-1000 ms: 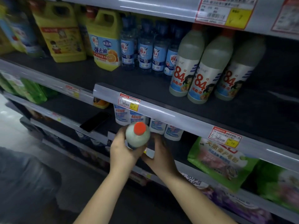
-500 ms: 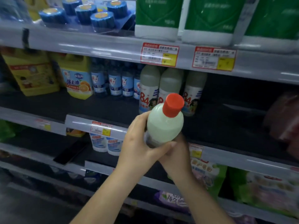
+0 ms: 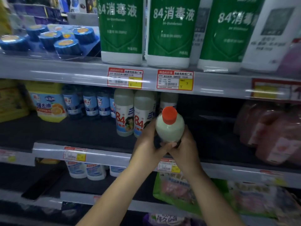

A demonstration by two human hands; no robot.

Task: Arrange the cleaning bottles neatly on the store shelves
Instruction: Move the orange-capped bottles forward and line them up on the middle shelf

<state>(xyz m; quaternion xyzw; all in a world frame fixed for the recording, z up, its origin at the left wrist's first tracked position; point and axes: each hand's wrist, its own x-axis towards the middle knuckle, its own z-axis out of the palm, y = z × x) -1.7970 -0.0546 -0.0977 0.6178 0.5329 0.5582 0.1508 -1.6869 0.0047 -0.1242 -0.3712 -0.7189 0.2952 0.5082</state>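
**Bottle rises to join its row on dim store shelves**

A dimly lit store aisle of grey metal shelves fronts the scene, price tags clipped along each rail. Nearest the camera, the left hand and the right hand are both wrapped around the base of a pale bottle with an orange cap. It has been lifted from the lower shelf level of a second ago and now stands upright in front of the middle shelf, just beside the matching "84" bottles. That puts it level with its row, and the bare dark stretch to the right looks like the likely spot. Further left along the same shelf stand blue-labelled bottles and a yellow jug. Above, large green-labelled jugs and blue round packs fill the top shelf. Pink packets blur at far right.
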